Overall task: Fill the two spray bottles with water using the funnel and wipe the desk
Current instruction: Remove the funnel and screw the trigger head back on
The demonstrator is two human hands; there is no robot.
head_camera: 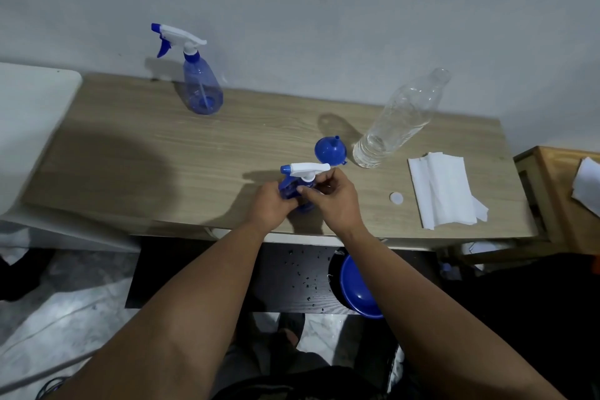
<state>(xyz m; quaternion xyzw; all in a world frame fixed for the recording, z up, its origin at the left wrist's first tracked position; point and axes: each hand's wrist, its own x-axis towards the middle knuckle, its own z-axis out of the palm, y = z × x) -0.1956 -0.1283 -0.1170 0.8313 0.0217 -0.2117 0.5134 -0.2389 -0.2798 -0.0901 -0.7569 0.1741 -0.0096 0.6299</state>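
A person's two hands close on a blue spray bottle (297, 187) standing near the front edge of a wood-grain counter (130, 153): the left hand (271, 206) wraps its fingers round the bottle's body, while the right hand (331, 200) pinches at the neck just beneath the white trigger head. A second spray bottle (198, 81) stands upright well apart at the back left, close to the wall. A blue funnel (330, 150) rests just behind the held bottle, beside a clear plastic bottle (396, 120) with its cap off. A small white cap (396, 198) lies between the hands and a folded white paper towel (443, 188) at the right.
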